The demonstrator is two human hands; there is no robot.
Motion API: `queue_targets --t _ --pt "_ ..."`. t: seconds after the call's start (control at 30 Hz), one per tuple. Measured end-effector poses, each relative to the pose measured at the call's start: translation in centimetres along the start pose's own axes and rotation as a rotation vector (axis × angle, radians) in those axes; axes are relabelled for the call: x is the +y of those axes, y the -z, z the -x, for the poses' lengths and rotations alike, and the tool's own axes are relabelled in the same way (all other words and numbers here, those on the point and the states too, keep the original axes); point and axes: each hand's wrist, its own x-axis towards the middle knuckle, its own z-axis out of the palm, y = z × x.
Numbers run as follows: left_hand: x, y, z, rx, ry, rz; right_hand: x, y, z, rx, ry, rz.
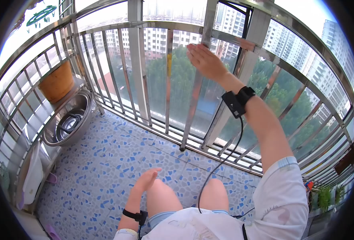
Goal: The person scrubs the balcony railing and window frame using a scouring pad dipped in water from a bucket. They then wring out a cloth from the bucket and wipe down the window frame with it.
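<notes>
My right hand (204,60) is raised in front of the window, its fingers stretched out and held flat. The fingertips overlap an upright of the metal railing (197,90) and nothing shows in the hand. A black strap with a small box (235,103) sits on that wrist, and a black cable (221,162) runs down from it. Low by my knee, my left hand (145,179) holds nothing visible, with its fingers extended. Another black wrist strap (132,215) is around that arm.
At left, steel basins (67,116) are stacked on a rack below an orange-brown pot (57,82). A white basin (32,176) leans lower down. Green plants (325,198) stand at right. Blue-speckled tiles (105,168) cover the floor up to the railing.
</notes>
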Motion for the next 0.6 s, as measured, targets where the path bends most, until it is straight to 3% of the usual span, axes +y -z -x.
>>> queue_targets --t 0.17,0.23,0.27,0.43,0.6 --pt "0.8 0.2 0.0 -0.024 0.005 0.002 10.2 2.1 -5.1 0.067 0.048 0.162" --pt "0.6 0.3 -0.7 -0.045 0.012 -0.021 12.4 5.4 -8.1 0.144 -0.143 0.111" --pt "0.7 0.2 -1.2 -0.042 0.013 -0.022 13.4 5.1 -8.6 0.142 -0.085 0.137" --pt "1.4 -1.1 -3.2 -0.074 -0.125 -0.115 10.2 3.7 -6.5 0.203 -0.214 0.028" --pt "2.3 -2.0 -2.6 -0.104 -0.124 -0.099 1.3 1.0 0.4 0.077 -0.083 0.089"
